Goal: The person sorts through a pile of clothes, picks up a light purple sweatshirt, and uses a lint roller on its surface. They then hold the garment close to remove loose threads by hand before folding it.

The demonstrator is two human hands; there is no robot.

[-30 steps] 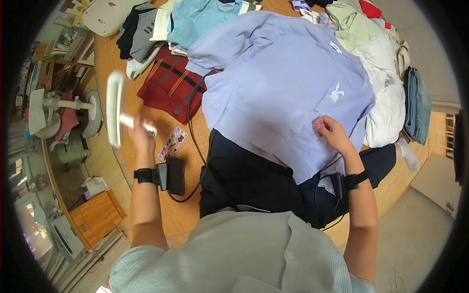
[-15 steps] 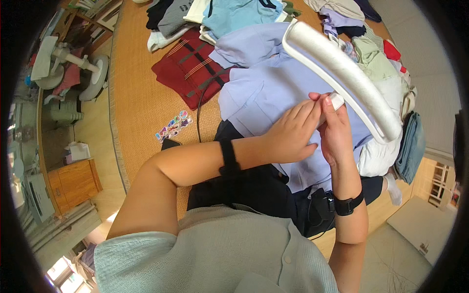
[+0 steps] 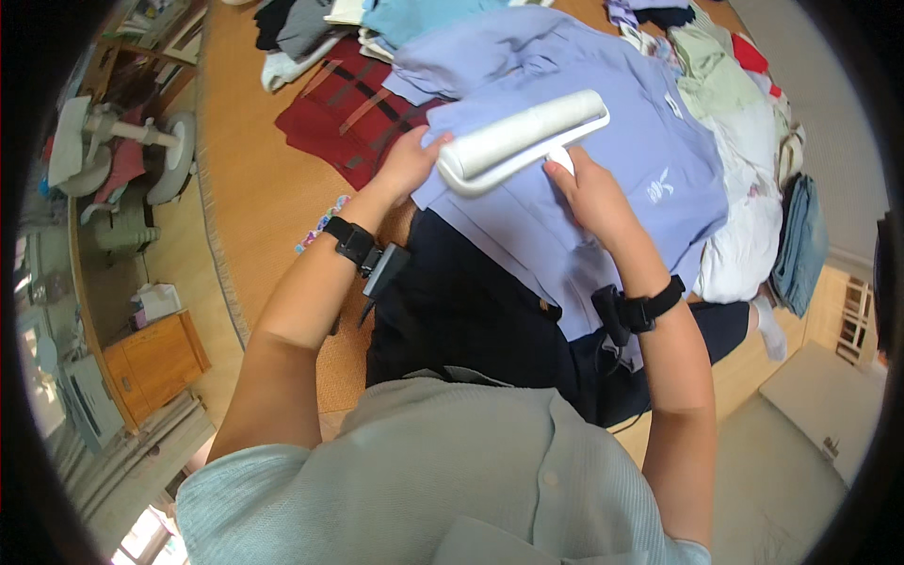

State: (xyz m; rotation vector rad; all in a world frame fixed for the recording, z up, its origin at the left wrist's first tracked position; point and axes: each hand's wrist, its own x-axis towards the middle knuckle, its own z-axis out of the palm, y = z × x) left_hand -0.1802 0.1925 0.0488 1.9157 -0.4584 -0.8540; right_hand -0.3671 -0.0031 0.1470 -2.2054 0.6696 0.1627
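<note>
A lavender shirt [image 3: 603, 202] with a small white emblem lies spread out before me, partly over my lap. My right hand [image 3: 598, 193] is closed round the short white handle of a lint roller [image 3: 527, 127]. The white cylinder lies slantwise over the shirt; whether it touches the cloth I cannot tell. At the shirt's left edge my left hand [image 3: 410, 165] grips the fabric, thumb on top, just beside the roller's left end. Its other fingertips are partly hidden.
A dark red plaid garment [image 3: 344, 118] lies to the left. Light blue clothing [image 3: 433, 14] and grey clothing [image 3: 311, 28] lie at the back. Whitish garments [image 3: 744, 217] and folded jeans [image 3: 800, 245] lie on the right. A sticker strip [image 3: 320, 226] rests on the woven mat [image 3: 250, 217].
The lint roller has swung from upright at the right to lying slantwise over the shirt. My left hand has left the handle and moved left to the shirt's edge.
</note>
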